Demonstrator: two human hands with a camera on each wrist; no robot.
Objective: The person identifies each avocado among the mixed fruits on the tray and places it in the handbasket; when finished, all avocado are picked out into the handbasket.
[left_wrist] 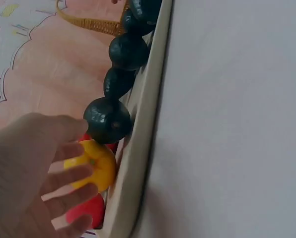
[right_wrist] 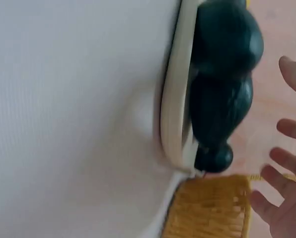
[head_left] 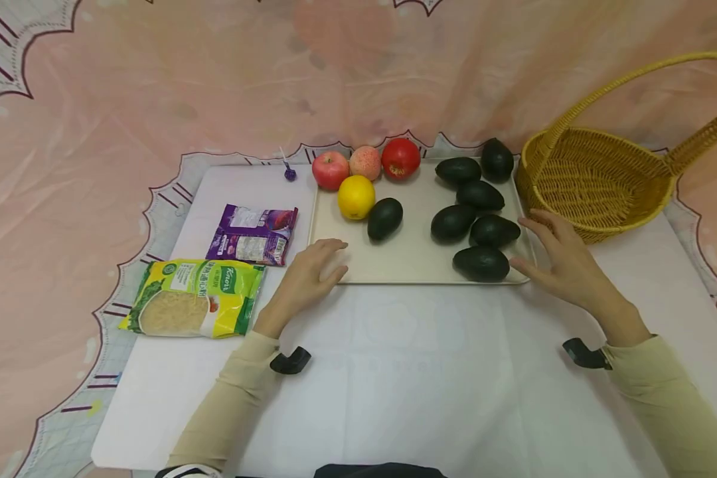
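A shallow off-white tray (head_left: 394, 269) lies on the table with fruit on it. My left hand (head_left: 307, 275) hovers by its front left corner, fingers loosely spread and holding nothing. Closest to that hand is a lone dark avocado (head_left: 385, 219), beside a yellow round fruit (head_left: 356, 197). Behind these sit an apple (head_left: 330, 170), a peach (head_left: 366, 162) and a red pomegranate (head_left: 401, 159). Several more avocados (head_left: 480, 263) cluster on the tray's right side. My right hand (head_left: 564, 265) is near them at the right edge, fingers apart and empty, as the right wrist view (right_wrist: 292, 173) also suggests.
A yellow wicker basket (head_left: 597, 179) with a tall handle stands behind the right hand. Left of the tray lie a purple packet (head_left: 253, 234), a yellow-green Knorr bag (head_left: 194, 299) and a small purple lollipop (head_left: 289, 174). White tabletop (head_left: 418, 372) stretches in front of the tray.
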